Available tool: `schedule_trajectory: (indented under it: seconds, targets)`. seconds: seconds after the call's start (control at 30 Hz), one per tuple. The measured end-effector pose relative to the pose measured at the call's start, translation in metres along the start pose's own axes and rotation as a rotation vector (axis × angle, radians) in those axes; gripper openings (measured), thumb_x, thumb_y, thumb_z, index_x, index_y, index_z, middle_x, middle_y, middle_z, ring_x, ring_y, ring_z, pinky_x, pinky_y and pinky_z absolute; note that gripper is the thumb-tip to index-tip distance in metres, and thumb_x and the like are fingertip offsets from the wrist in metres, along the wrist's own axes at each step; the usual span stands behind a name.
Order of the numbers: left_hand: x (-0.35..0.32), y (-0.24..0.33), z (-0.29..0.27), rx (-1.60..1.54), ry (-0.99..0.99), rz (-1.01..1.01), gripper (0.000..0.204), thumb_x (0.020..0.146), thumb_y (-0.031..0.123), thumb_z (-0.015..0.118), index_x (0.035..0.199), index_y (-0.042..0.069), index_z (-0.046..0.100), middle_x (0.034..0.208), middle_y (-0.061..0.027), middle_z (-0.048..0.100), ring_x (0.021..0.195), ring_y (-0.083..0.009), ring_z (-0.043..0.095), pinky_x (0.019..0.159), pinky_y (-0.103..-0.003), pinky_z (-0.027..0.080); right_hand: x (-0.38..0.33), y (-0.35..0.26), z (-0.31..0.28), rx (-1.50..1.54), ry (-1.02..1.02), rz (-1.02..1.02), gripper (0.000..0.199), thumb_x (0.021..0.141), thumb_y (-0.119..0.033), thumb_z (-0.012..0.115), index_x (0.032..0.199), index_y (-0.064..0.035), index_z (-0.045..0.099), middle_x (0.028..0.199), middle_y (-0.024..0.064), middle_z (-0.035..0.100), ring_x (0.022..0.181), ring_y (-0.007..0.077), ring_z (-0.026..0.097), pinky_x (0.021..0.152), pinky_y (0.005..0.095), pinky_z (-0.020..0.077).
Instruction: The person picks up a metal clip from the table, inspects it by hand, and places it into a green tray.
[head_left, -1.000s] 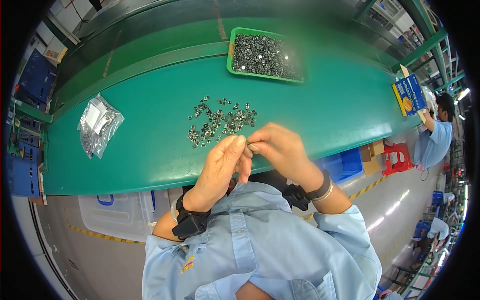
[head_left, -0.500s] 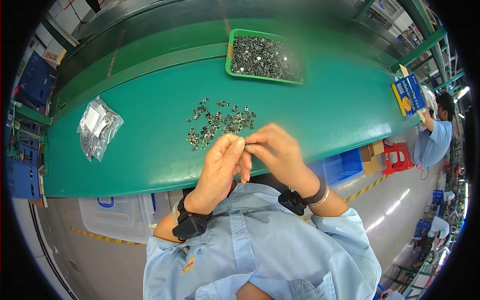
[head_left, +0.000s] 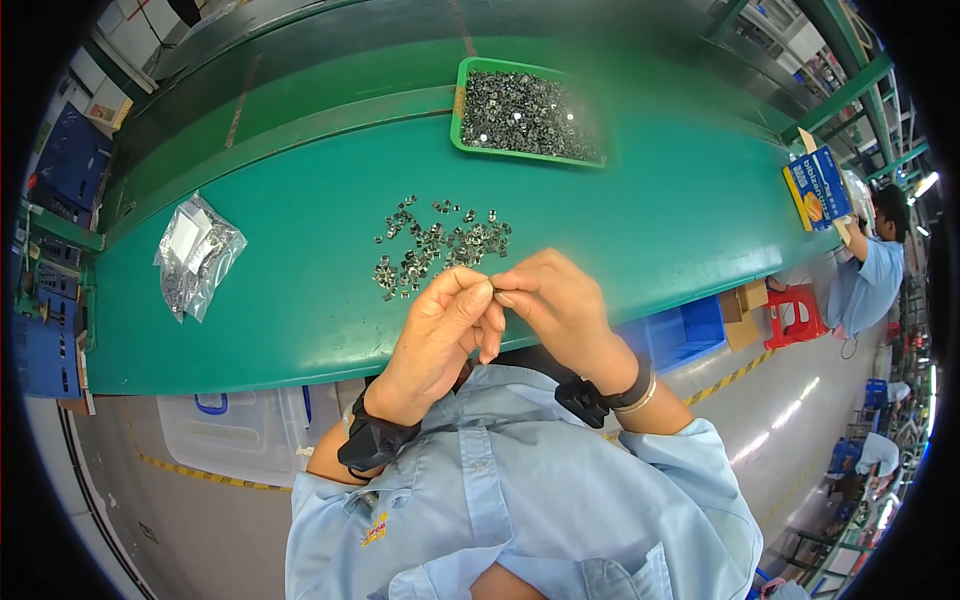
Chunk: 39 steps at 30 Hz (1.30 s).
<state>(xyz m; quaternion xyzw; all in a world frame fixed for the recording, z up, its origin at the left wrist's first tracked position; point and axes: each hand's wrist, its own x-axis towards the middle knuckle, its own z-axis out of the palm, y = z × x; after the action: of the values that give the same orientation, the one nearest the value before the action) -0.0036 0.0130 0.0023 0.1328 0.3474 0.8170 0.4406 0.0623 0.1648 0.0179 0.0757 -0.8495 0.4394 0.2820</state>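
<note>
My left hand (head_left: 445, 325) and my right hand (head_left: 558, 305) meet fingertip to fingertip above the near edge of the green worktable (head_left: 320, 290). Both are closed in a pinch around a tiny dark part (head_left: 496, 291), mostly covered by the fingers, so its exact kind does not show. Just beyond my hands lies a loose spread of small shiny metal pieces (head_left: 430, 243). Farther back, a green tray (head_left: 462, 100) holds a heap of similar small metal pieces.
A clear plastic bag (head_left: 200, 255) of small parts lies at the left of the table. Below the right edge are a blue bin (head_left: 685, 335) and a red stool (head_left: 796, 315). A co-worker (head_left: 870, 270) stands at far right by a blue and yellow box (head_left: 818, 190).
My hands stay pinched together in nearly the same place. My left wrist and forearm have shifted very slightly to the left.
</note>
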Motion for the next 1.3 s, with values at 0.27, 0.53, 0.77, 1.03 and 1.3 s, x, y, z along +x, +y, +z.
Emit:
schedule_trajectory:
  seconds: [0.27, 0.53, 0.77, 1.03, 1.3]
  targets:
    - [0.000, -0.006, -0.004, -0.104, -0.018, 0.013, 0.015, 0.093, 0.020, 0.054, 0.089, 0.005, 0.051, 0.074, -0.0058, 0.059, 0.056, -0.0129, 0.055, 0.049, -0.026, 0.043, -0.006, -0.004, 0.000, -0.009, 0.029, 0.005, 0.019, 0.072, -0.001, 0.071, 0.089, -0.0050, 0.064, 0.086, 0.0074, 0.061, 0.079, 0.0222, 0.059, 0.065, 0.0310, 0.0484]
    - [0.002, -0.010, -0.005, -0.162, -0.090, -0.001, 0.015, 0.093, 0.019, 0.055, 0.088, 0.006, 0.050, 0.074, -0.0057, 0.060, 0.057, -0.0129, 0.055, 0.049, -0.026, 0.043, -0.008, -0.005, -0.002, 0.055, 0.020, -0.002, 0.017, 0.074, 0.001, 0.069, 0.089, -0.0036, 0.063, 0.083, 0.0080, 0.061, 0.074, 0.0207, 0.060, 0.061, 0.0293, 0.0495]
    - [-0.002, -0.001, 0.006, 0.030, 0.011, -0.009, 0.014, 0.094, 0.018, 0.052, 0.090, 0.005, 0.051, 0.075, -0.0070, 0.060, 0.058, -0.0136, 0.055, 0.051, -0.027, 0.044, -0.007, -0.001, -0.007, 0.042, -0.001, -0.049, 0.018, 0.075, 0.002, 0.069, 0.090, -0.0032, 0.062, 0.081, 0.0077, 0.062, 0.074, 0.0200, 0.061, 0.060, 0.0288, 0.0499]
    - [-0.002, -0.006, 0.000, -0.136, -0.105, -0.035, 0.015, 0.094, 0.020, 0.052, 0.092, 0.005, 0.051, 0.078, -0.0094, 0.062, 0.058, -0.0150, 0.056, 0.052, -0.028, 0.045, -0.013, 0.004, -0.004, 0.150, 0.003, 0.034, 0.019, 0.073, -0.001, 0.071, 0.090, -0.0067, 0.063, 0.083, 0.0065, 0.063, 0.077, 0.0217, 0.060, 0.066, 0.0307, 0.0483]
    - [-0.002, -0.012, -0.005, -0.205, -0.122, -0.049, 0.015, 0.093, 0.022, 0.053, 0.094, 0.007, 0.049, 0.073, -0.0075, 0.059, 0.054, -0.0169, 0.053, 0.049, -0.030, 0.042, -0.010, 0.001, -0.004, 0.144, -0.017, 0.003, 0.018, 0.073, -0.001, 0.071, 0.088, -0.0067, 0.063, 0.083, 0.0065, 0.063, 0.075, 0.0217, 0.060, 0.064, 0.0309, 0.0480]
